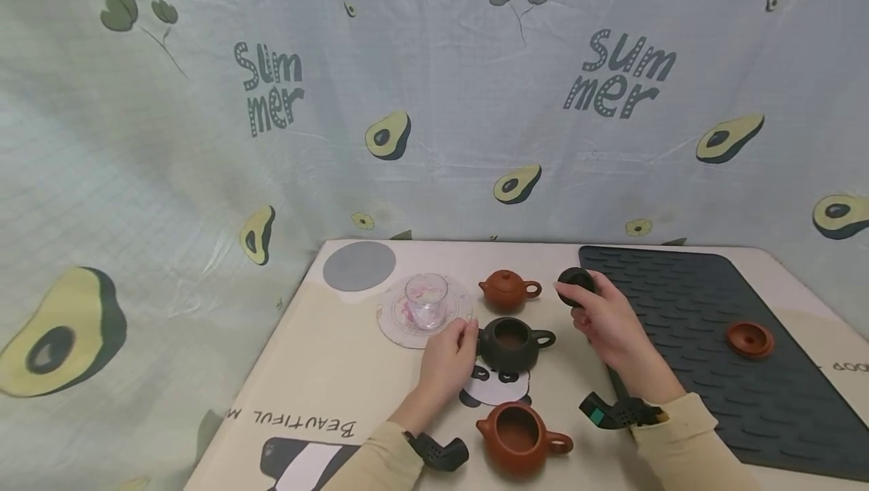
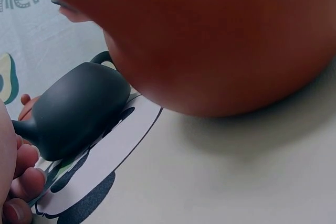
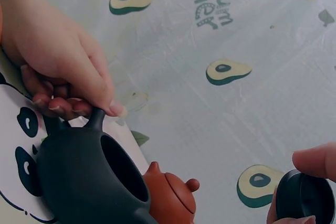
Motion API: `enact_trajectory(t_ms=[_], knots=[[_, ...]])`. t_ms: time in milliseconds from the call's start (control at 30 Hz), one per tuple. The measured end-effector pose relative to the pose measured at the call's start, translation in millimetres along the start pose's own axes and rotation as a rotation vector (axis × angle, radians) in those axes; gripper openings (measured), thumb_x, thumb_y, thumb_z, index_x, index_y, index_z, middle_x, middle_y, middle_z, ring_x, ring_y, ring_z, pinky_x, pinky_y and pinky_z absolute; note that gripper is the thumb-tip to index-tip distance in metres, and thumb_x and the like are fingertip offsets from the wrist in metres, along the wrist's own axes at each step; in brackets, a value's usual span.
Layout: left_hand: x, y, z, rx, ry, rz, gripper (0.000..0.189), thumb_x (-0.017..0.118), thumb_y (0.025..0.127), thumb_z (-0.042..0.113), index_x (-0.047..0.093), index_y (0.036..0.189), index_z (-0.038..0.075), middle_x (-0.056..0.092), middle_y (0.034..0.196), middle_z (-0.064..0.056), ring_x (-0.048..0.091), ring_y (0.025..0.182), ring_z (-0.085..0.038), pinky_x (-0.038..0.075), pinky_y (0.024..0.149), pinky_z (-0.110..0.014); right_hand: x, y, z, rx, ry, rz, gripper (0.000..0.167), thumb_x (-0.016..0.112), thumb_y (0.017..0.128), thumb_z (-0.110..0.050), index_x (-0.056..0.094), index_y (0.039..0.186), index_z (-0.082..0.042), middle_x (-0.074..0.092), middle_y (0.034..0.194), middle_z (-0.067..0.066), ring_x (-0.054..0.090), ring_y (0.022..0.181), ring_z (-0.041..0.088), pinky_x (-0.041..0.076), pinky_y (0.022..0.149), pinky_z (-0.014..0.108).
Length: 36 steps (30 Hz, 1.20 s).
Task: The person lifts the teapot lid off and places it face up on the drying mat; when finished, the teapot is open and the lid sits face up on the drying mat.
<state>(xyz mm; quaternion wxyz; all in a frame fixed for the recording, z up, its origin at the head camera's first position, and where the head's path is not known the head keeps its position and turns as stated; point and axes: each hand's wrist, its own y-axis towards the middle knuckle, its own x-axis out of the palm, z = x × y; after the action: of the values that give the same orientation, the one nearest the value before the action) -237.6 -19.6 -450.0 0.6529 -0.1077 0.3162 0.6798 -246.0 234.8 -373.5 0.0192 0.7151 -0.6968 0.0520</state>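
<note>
My left hand pinches the spout of a black teapot that stands lidless on the table, its opening up and its handle to the right. In the right wrist view the thumb and curled fingers of the left hand meet at that spout. My right hand holds the round black teapot lid in the air, tilted, right of the teapot. The lid is between thumb and fingers in the right wrist view. Nearer to me stands a lidless reddish-brown teapot, large in the left wrist view.
Behind the black teapot is a lidded reddish-brown teapot. A clear glass cup stands on a patterned round plate at left. A reddish-brown lid lies on the dark ridged mat at right. A printed curtain hangs behind.
</note>
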Motion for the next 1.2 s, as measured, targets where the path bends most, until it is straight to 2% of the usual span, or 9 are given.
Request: enact_trajectory(t_ms=[167,267,400,600,867,1033,1200], knots=[[1.3,1.3,1.4,0.021,0.004,-0.001,0.035,0.051,0.108,0.033,0.057,0.077,0.018,0.045,0.062,0.007,0.043,0.058,-0.009,0.033,0.052,-0.026,-5.5,-1.3,-2.8,-0.036,-0.023,0.019,0.036,0.065,0.103,-0.023,0.041,0.128,-0.012,0.037,0.118,0.009,0.042,0.071,0.01,0.038,0.063,0.024],[1.2,2.0,2.2,0.025,0.0,-0.004,0.035,0.051,0.108,0.033,0.057,0.078,0.017,0.045,0.062,0.007,0.043,0.057,-0.009,0.033,0.052,-0.026,-9.4,-1.5,-4.6,-0.053,-0.025,0.028,0.033,0.064,0.103,-0.023,0.041,0.124,-0.012,0.036,0.112,0.007,0.04,0.07,0.01,0.038,0.062,0.025],[-0.1,1.7,2.8,0.021,-0.002,-0.009,0.033,0.051,0.108,0.031,0.058,0.079,0.017,0.046,0.062,0.007,0.043,0.057,-0.009,0.032,0.051,-0.025,-15.9,-1.0,-6.2,-0.064,-0.02,0.044,0.034,0.065,0.103,-0.024,0.041,0.125,-0.015,0.036,0.106,0.005,0.039,0.065,0.009,0.037,0.061,0.026],[-1.1,-0.2,0.2,0.022,0.001,-0.005,0.033,0.051,0.108,0.031,0.058,0.08,0.016,0.046,0.063,0.006,0.044,0.058,-0.009,0.032,0.051,-0.025,-25.3,-3.0,-9.7,-0.065,-0.038,0.084,0.04,0.07,0.1,-0.02,0.041,0.128,-0.017,0.038,0.106,0.002,0.037,0.062,0.008,0.037,0.06,0.026],[-1.3,-1.1,-1.7,0.03,0.01,0.015,0.035,0.052,0.108,0.032,0.058,0.078,0.015,0.045,0.062,0.006,0.043,0.057,-0.009,0.032,0.052,-0.025,-34.3,-6.4,-12.4,-0.088,-0.146,0.106,0.044,0.075,0.096,-0.02,0.041,0.125,-0.014,0.042,0.079,-0.006,0.037,0.059,0.013,0.037,0.061,0.029],[-1.0,-0.9,-1.8,0.025,0.006,0.009,0.035,0.051,0.108,0.033,0.058,0.079,0.015,0.045,0.062,0.006,0.043,0.057,-0.009,0.032,0.052,-0.025,-40.8,-4.4,-12.8,-0.071,-0.234,0.109,0.048,0.073,0.098,-0.026,0.04,0.131,-0.015,0.036,0.065,-0.008,0.034,0.054,0.015,0.037,0.06,0.032],[-0.4,-0.1,-2.7,0.006,0.009,0.0,0.034,0.051,0.108,0.033,0.059,0.079,0.017,0.045,0.062,0.007,0.042,0.058,-0.008,0.031,0.051,-0.024,-43.8,-2.5,-11.6,-0.068,-0.293,0.118,0.043,0.071,0.099,-0.028,0.041,0.127,-0.015,0.034,0.062,-0.01,0.033,0.052,0.014,0.035,0.058,0.034]])
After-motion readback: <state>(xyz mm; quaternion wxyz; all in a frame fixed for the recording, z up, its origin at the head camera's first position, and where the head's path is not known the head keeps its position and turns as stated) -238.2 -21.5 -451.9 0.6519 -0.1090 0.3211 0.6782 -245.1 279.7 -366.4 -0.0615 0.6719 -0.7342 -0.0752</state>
